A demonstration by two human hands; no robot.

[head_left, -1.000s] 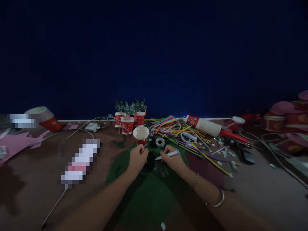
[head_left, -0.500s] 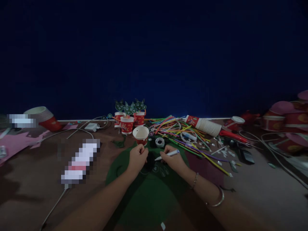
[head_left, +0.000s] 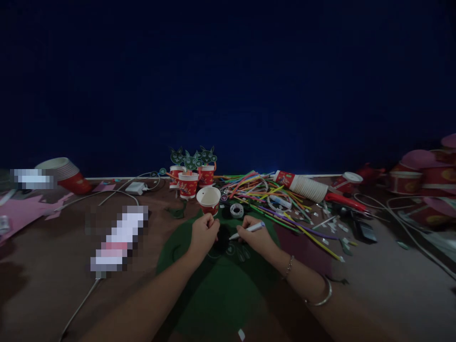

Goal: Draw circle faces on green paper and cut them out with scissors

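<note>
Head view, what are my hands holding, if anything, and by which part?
The right hand holds a white marker by the front of its barrel, near the tip. The left hand is curled; whether it holds anything is hidden.

Matt grn paper [head_left: 221,294], plas. pen [head_left: 255,226]

the left hand [head_left: 205,232] hides its fingertips, so anything pinched there cannot be told. blocky pixels mask the item [head_left: 119,240] ending the pale cable [head_left: 80,305]. the left edge cuts off the pink paper [head_left: 24,211]; far-right red cups [head_left: 404,183] blur.
</note>
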